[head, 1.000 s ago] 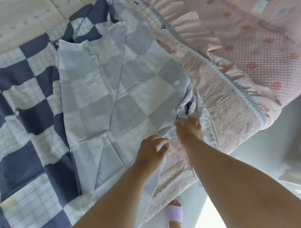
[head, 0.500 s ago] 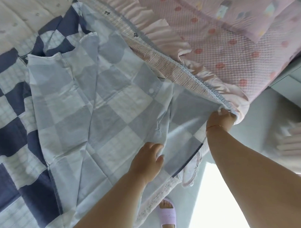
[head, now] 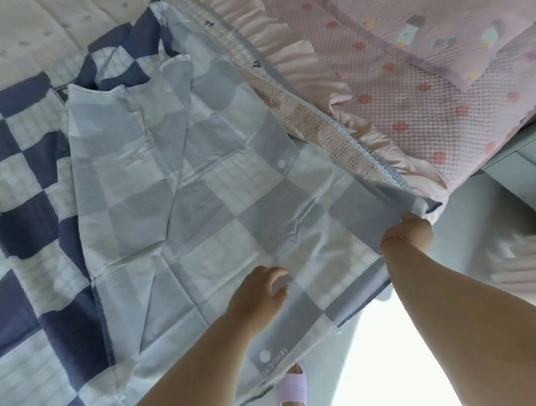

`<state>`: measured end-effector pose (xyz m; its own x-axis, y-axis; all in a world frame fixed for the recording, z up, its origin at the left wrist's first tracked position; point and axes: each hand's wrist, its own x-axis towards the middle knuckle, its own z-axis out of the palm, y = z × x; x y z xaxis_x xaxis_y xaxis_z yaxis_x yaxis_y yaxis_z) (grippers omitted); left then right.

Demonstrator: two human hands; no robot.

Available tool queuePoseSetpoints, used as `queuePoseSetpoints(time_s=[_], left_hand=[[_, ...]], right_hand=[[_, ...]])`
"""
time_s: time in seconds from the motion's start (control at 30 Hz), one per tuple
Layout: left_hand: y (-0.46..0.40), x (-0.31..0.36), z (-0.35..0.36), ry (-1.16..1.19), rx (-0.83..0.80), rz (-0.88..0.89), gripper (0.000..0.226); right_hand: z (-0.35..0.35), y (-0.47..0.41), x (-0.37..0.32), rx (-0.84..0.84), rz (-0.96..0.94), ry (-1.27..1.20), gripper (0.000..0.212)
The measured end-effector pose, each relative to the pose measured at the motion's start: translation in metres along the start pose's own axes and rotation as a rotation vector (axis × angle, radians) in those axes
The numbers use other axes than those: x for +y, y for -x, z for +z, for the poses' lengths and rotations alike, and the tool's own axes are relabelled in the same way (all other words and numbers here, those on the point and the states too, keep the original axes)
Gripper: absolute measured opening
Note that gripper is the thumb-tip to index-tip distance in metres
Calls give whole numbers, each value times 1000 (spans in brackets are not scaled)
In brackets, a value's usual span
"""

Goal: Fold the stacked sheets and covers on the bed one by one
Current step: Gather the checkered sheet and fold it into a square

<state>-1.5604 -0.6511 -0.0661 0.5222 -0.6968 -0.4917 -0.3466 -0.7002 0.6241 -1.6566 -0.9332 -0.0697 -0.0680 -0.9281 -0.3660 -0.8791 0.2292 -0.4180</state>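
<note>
— Pale-blue checked cover (head: 181, 206), inside out, spread across the bed, over a navy-and-white checked sheet (head: 21, 229). Near edge hanging off the bed's side.

— And the hands?

— Right hand (head: 409, 231) at the cover's far right corner, by the bed's edge, fingers curled round the cloth there, pinching it. Thin bracelet (head: 397, 237) on that wrist.

— Left?

— Left hand (head: 254, 291) above the cover's near part, fingers (head: 276, 272) loosely bent, narrow gap to the thumb. Touching the cloth or just over it: cannot tell. Nothing clearly gripped.

— Anything on the cover itself?

— White snap button (head: 281, 163) on a folded flap near the middle, another (head: 264, 355) near the hanging edge, beside some unreadable lettering.

— Around it?

— Plaid cloth (head: 316, 131) with a blue lace border, just beside the cover on the right. Beyond that a pink ruffle (head: 288, 50), then a pink waffle blanket (head: 408, 88) with red dots. Cream quilt (head: 42, 34) at top left. Lilac slipper (head: 292, 390) on the floor below the hanging edge.
</note>
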Motion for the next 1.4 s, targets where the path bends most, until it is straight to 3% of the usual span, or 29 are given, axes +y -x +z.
queuePoseSetpoints(time_s=[0.1,0.17,0.2,0.27,0.33,0.4,0.53,0.7,0.73,0.8,0.9,1.03,1.1,1.17,1.33,1.4], left_hand=[[5,-9,0,15,31,-10,42],[9,-14,0,26,44,-26,42],[11,-17,0,33,49,-32,43],[16,-21,-2,32,67,-42,44],[25,-31,-7,38,91,-67,45],[38,-46,-13,64,131,-118,46],[75,-83,-26,133,225,-248,45],[138,-148,-37,228,397,-510,38],[153,-161,-37,233,426,-561,36],[180,-182,-38,222,473,-647,32],[216,-212,-33,269,545,-766,34],[255,-239,-26,288,600,-962,43],[271,-251,-28,220,592,-1053,46],[281,-262,-32,170,596,-1120,48],[298,-291,-34,239,667,-1188,61],[301,-299,-37,274,726,-1207,67]], right_hand=[[-7,16,8,114,-39,320,35],[0,34,7,118,-219,386,40],[8,43,3,62,-323,345,43],[30,62,-8,-244,-403,67,41],[49,95,-23,-582,-247,-297,36],[67,129,-35,-751,-91,-511,43],[106,182,-43,-906,-25,-426,51],[154,262,-48,-1034,-90,-243,63],[165,278,-48,-1068,-128,-217,48],[181,305,-46,-983,-402,-28,52],[189,349,-44,-680,-1084,396,40],[205,397,-52,-735,-1758,688,51],[220,412,-55,-722,-1938,964,56],[227,419,-61,-671,-1982,1188,55],[225,422,-69,-467,-2196,1468,31],[224,419,-69,-457,-2271,1496,28]])
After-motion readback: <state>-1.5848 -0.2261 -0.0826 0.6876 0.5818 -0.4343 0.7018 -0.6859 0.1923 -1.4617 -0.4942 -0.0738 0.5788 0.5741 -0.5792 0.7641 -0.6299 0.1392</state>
